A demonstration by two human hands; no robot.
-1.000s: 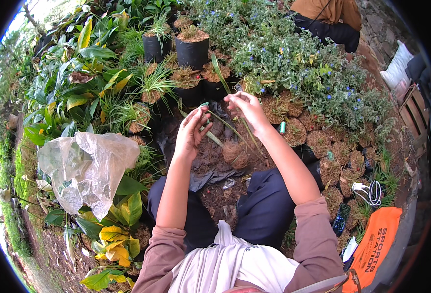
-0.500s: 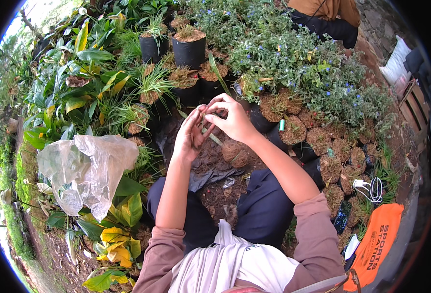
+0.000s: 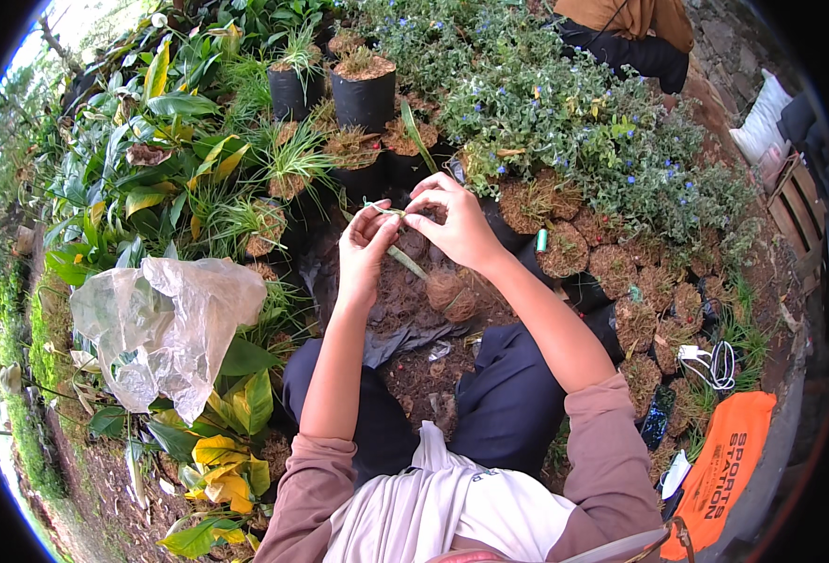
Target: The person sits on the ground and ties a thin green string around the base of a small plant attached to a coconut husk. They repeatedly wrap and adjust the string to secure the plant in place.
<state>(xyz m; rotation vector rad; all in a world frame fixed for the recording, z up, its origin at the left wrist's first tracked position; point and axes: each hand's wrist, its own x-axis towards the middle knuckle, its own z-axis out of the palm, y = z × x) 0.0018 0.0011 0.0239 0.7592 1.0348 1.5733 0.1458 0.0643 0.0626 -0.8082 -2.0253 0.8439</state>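
My left hand (image 3: 365, 249) and my right hand (image 3: 456, 225) are raised close together in front of me, fingertips pinched. Between them runs a thin, pale green strip (image 3: 383, 209), like a tie or a shred of leaf; its exact kind is unclear. Just below my hands lies a plant with a pale green stem (image 3: 405, 261) and a round, fibrous brown root ball (image 3: 451, 295). It rests on dark soil (image 3: 405, 324) over a black plastic sheet, between my knees. The upper part of the stem is partly hidden behind my fingers.
Black potted plants (image 3: 365, 98) stand ahead, with blue-flowered foliage (image 3: 565, 113) to the right. Soil-filled pots (image 3: 614, 270) crowd my right side, near a white cable (image 3: 715, 364) and an orange bag (image 3: 722, 464). Clear plastic (image 3: 166, 324) lies over leaves on the left. Another person (image 3: 635, 38) is beyond.
My fingers have shifted from a close, overlapping hold to pinching the strip between both hands. My left hand has turned, and more of the stem shows below. The root ball stays put.
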